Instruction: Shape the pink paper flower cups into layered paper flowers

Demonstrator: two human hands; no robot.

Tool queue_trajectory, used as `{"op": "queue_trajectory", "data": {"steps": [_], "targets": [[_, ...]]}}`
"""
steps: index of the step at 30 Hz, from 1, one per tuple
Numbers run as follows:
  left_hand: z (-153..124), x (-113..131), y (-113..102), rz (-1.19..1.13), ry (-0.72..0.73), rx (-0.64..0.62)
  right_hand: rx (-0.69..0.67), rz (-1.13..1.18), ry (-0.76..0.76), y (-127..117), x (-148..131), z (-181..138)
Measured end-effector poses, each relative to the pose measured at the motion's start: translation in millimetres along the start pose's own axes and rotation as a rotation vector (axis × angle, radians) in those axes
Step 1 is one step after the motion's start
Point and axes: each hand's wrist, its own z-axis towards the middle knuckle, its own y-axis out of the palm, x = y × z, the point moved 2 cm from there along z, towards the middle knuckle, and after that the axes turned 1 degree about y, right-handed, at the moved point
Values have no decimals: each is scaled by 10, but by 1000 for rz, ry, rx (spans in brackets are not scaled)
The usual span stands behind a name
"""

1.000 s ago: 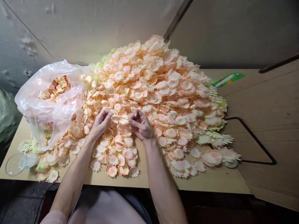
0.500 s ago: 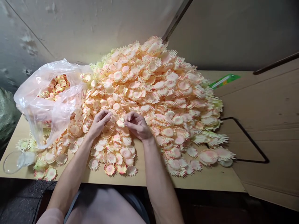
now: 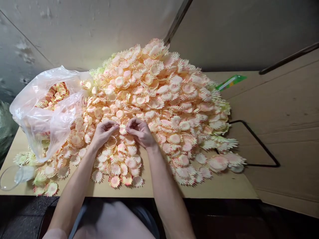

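Observation:
A big heap of small pink and cream flower-shaped petal pieces (image 3: 159, 96) covers the wooden table (image 3: 224, 186). My left hand (image 3: 103, 132) and my right hand (image 3: 141, 131) meet at the front of the heap. Both pinch one small petal piece (image 3: 122, 128) between their fingertips. Fingers of both hands are curled and closed on it. More loose petal pieces (image 3: 119, 166) lie flat between my forearms.
A clear plastic bag (image 3: 47, 109) with more petal pieces lies open at the left. A clear plastic cup (image 3: 11, 177) lies at the table's front left corner. A green packet (image 3: 230, 82) and cardboard sheets (image 3: 286, 116) with a black metal frame (image 3: 259, 142) are at the right.
Both hands have drawn closer together on the small petal piece. The view has shifted slightly, so everything sits a little further left and lower.

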Motion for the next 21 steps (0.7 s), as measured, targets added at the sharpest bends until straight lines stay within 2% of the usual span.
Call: {"op": "queue_trajectory", "data": {"steps": [3,8,15,21], "targets": [[4,-25,-11,-3,19,67,-90,47,43,26,-17,-21],[-11,-57,24,-19,25,147,-183,25,-9,72,-64,-48],[-24,-40,86,-17,40,98,-249,35,-24,58,-148,-64],[-44,-27,113,-30,41,20,-206,85,18,15,-79,-88]]}}
